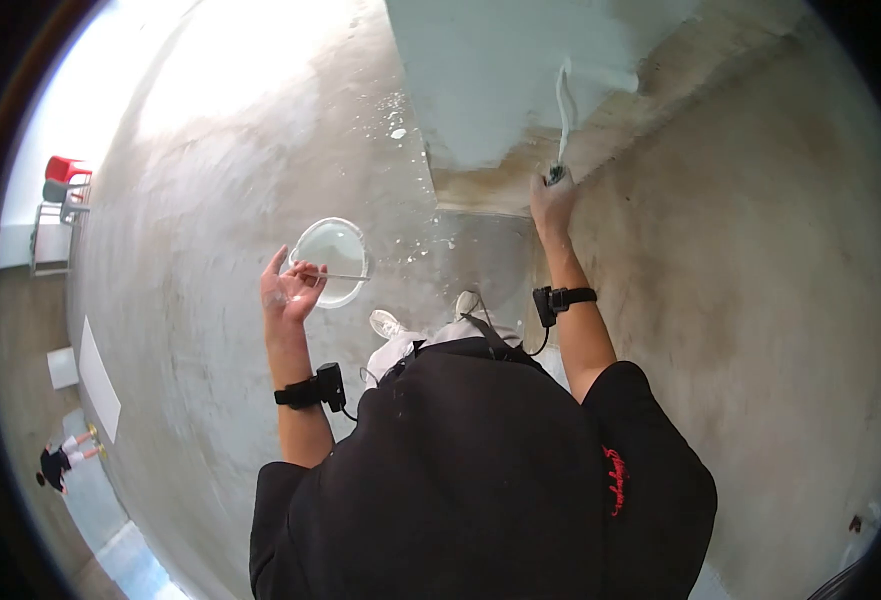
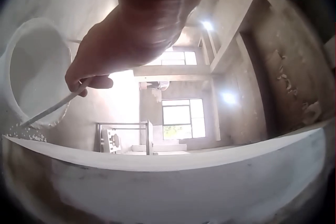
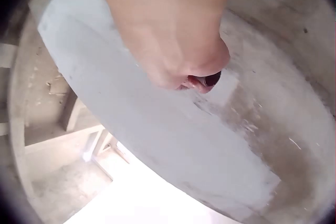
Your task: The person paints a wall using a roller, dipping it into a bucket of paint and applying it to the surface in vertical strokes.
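Note:
The left hand [image 1: 293, 292] is palm up with fingers curled round a thin pale rod [image 1: 345, 276], which crosses over a white bucket [image 1: 364, 250]. In the left wrist view, the same hand [image 2: 118, 43] grips the rod [image 2: 52, 109] beside the bucket [image 2: 9, 71]. The right hand [image 1: 554, 208] grips a dark handle [image 1: 557, 174] near a partly white-coated wall surface [image 1: 500, 80]. A narrow white strip [image 1: 564, 110] extends beyond that grip; whether it is blade or coating, I cannot tell. In the right wrist view, the handle's dark end [image 3: 212, 79] shows at the right hand [image 3: 173, 40].
White splashes [image 1: 397, 133] spot the floor near the bucket. The wearer's shoes [image 1: 387, 323] stand just behind it. Stacked chairs [image 1: 65, 185], a white panel [image 1: 98, 380] and another person [image 1: 57, 465] are at the far left. Bare brownish wall [image 1: 740, 260] extends at right.

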Demonstrator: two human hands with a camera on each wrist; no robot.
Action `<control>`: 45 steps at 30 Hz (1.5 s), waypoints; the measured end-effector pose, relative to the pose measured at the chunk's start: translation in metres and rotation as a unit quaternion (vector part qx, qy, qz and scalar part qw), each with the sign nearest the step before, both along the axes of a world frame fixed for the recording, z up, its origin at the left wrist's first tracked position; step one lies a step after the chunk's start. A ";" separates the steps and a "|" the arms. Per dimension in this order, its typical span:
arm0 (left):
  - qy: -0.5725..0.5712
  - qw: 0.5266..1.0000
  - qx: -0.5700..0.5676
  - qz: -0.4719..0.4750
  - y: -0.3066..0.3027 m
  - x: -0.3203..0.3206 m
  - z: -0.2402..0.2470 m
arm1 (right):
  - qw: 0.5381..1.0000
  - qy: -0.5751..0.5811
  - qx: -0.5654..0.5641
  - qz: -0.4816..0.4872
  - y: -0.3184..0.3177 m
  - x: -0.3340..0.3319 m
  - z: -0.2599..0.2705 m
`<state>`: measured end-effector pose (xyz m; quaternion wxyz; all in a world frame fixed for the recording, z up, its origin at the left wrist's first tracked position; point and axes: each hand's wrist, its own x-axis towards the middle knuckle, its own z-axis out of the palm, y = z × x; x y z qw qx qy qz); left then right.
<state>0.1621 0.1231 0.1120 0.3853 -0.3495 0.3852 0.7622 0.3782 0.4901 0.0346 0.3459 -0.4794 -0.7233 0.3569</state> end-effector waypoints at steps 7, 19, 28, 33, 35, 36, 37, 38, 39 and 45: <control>-0.013 1.000 0.005 -0.025 -0.001 -0.001 0.010 | 0.997 -0.075 -0.020 -0.028 -0.031 0.020 -0.103; -0.021 0.997 -0.021 -0.070 0.007 -0.003 0.014 | 0.995 -0.096 0.001 -0.029 -0.036 0.013 -0.052; -0.018 0.995 -0.009 -0.095 0.004 -0.005 0.006 | 0.992 0.125 -0.010 -0.021 -0.013 -0.064 0.053; -0.015 0.996 -0.015 -0.087 0.008 -0.002 0.014 | 0.997 0.022 -0.062 -0.034 -0.035 -0.047 -0.031; -0.013 0.996 -0.016 -0.089 0.013 0.002 0.019 | 0.994 -0.020 -0.096 -0.045 -0.044 -0.030 -0.081; -0.010 0.996 -0.019 -0.091 0.013 0.001 0.022 | 0.993 -0.038 -0.103 -0.049 -0.048 -0.023 -0.107; -0.018 0.996 -0.017 -0.090 0.009 -0.002 0.015 | 0.985 -0.098 -0.142 -0.030 -0.052 -0.016 -0.115; -0.013 0.996 -0.018 -0.090 0.008 -0.004 0.014 | 0.971 -0.158 -0.180 -0.012 -0.058 -0.011 -0.120; -0.010 0.995 -0.019 -0.094 0.008 -0.003 0.014 | 0.971 -0.154 -0.181 -0.013 -0.065 -0.011 -0.127; -0.013 0.995 -0.040 -0.086 0.010 -0.003 0.008 | 0.953 -0.222 -0.202 -0.039 -0.084 -0.016 -0.138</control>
